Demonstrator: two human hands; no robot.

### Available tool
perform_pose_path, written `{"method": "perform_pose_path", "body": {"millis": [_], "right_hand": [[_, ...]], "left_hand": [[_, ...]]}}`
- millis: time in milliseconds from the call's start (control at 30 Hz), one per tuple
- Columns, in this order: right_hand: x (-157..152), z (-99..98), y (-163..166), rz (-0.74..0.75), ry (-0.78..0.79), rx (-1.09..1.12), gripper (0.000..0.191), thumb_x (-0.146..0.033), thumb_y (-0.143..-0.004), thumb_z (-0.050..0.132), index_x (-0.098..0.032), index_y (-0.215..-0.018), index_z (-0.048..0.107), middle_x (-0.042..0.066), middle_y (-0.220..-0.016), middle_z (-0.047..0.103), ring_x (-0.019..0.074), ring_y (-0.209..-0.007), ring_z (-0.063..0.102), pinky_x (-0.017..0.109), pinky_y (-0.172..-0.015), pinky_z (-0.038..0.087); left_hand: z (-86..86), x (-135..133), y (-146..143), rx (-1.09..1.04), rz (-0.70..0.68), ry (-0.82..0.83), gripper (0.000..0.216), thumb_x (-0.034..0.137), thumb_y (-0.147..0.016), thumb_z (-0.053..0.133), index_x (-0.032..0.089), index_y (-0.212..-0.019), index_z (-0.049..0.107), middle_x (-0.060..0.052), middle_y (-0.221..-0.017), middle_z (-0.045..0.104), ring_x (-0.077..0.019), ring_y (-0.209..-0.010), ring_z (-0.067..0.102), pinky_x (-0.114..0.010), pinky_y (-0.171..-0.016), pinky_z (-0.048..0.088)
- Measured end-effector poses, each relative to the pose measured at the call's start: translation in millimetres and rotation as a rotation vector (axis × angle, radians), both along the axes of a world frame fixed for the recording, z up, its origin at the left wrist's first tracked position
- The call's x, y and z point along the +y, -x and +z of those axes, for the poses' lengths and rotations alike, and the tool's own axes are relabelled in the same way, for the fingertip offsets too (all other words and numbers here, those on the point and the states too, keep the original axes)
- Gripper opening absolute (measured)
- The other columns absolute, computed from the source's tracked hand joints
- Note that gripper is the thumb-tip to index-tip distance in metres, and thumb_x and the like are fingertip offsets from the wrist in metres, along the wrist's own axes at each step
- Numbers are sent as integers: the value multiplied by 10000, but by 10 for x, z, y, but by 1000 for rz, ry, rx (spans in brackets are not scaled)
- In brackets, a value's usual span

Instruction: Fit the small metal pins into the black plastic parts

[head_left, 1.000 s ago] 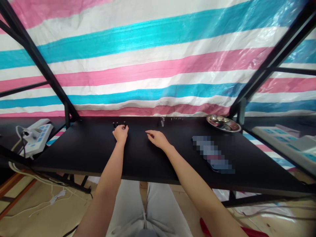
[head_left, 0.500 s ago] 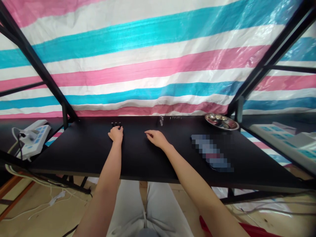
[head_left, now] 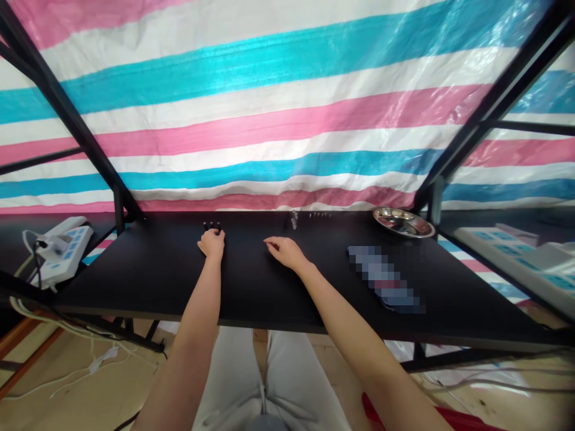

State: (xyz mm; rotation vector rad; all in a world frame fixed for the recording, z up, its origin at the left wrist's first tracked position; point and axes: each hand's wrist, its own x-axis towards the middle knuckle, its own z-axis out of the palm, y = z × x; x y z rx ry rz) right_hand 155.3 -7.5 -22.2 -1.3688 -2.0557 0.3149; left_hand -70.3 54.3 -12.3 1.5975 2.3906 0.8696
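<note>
Toward the back left of the black table point(head_left: 179, 281), my left hand point(head_left: 211, 244) is closed, its fingertips at a short row of small black pieces with silver tops point(head_left: 211, 225). The fingers appear to grip the rightmost one, though its lower part is hidden. My right hand point(head_left: 285, 251) hovers over or rests on the middle of the table, fingers pressed together and pointing left. Whatever its fingertips hold, if anything, is too small to make out. Beyond that hand lie small clear or silvery pieces point(head_left: 294, 219) in a cluster, with a row of tiny pieces point(head_left: 320, 215) beside them.
A round metal plate point(head_left: 404, 223) stands at the back right. In front of it lies a blurred-out blue item point(head_left: 386, 281). Power strips point(head_left: 67, 257) with cables are on the left neighbouring surface. Black frame posts point(head_left: 85, 143) flank the table, with a striped sheet point(head_left: 278, 120) behind.
</note>
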Motion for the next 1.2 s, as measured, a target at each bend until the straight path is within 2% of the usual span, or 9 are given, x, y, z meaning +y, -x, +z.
{"method": "perform_pose_path", "body": {"millis": [233, 400, 533, 667, 767, 867, 933, 1033, 1200], "right_hand": [[19, -7, -30, -24, -1, -27, 272, -217, -813, 450, -211, -979, 664, 25, -893, 688, 146, -768, 618, 271, -753, 456], [36, 30, -102, -224, -14, -75, 263, -229, -820, 446, -196, -966, 662, 49, -889, 690, 168, -789, 622, 280, -746, 434], [31, 77, -152, -430, 34, -126, 243, -225, -819, 442, -192, -907, 666, 72, -890, 684, 197, -839, 610, 311, -761, 395], [31, 82, -178, -517, 70, -155, 249, -223, -820, 430, -183, -871, 670, 94, -869, 665, 219, -847, 582, 344, -764, 372], [55, 22, -202, -564, 41, -164, 256, -233, -817, 436, -174, -889, 675, 125, -950, 636, 245, -922, 538, 366, -781, 368], [102, -85, -230, -575, 32, -158, 282, -246, -809, 455, -184, -995, 658, 135, -1088, 594, 265, -1009, 492, 400, -825, 367], [140, -159, -240, -562, 45, -155, 321, -255, -814, 451, -189, -1076, 626, 136, -1184, 553, 274, -1077, 459, 434, -871, 354], [195, -245, -236, -553, 81, -164, 372, -276, -835, 426, -180, -1163, 573, 140, -1292, 481, 282, -1186, 391, 488, -953, 298], [244, -294, -220, -570, 137, -186, 421, -310, -859, 383, -177, -1237, 514, 133, -1360, 417, 283, -1269, 320, 511, -1018, 222]], "left_hand": [[15, -15, -10, 34, 12, 38, 242, 361, -758, 525, 206, -876, 670, -107, -944, 677, -270, -924, 592, -385, -816, 340], [19, -57, -44, 120, -54, 42, 224, 373, -772, 506, 192, -729, 630, -93, -802, 673, -262, -849, 606, -393, -814, 316], [51, -188, -237, 195, -297, -78, 272, 383, -807, 467, 189, -670, 600, -61, -683, 642, -225, -762, 604, -368, -823, 310], [20, -360, -570, 196, -628, -129, 300, 365, -839, 429, 187, -678, 610, -47, -656, 621, -192, -713, 581, -367, -844, 322], [-54, -456, -766, 172, -864, -169, 245, 342, -828, 450, 186, -815, 639, -77, -843, 636, -207, -865, 560, -352, -858, 365], [-142, -493, -850, 155, -1005, -201, 354, 360, -837, 433, 174, -1102, 577, -110, -1161, 558, -221, -1104, 483, -349, -953, 357], [-196, -485, -868, 190, -1028, -164, 488, 405, -850, 400, 157, -1267, 455, -126, -1350, 415, -236, -1260, 351, -370, -1038, 285], [-252, -445, -890, 252, -999, -45, 606, 480, -865, 322, 140, -1367, 318, -131, -1455, 251, -258, -1348, 196, -420, -1090, 182], [-267, -364, -997, 301, -927, 67, 631, 507, -869, 254, 161, -1397, 257, -115, -1465, 223, -249, -1361, 162, -459, -1097, 129]]}}
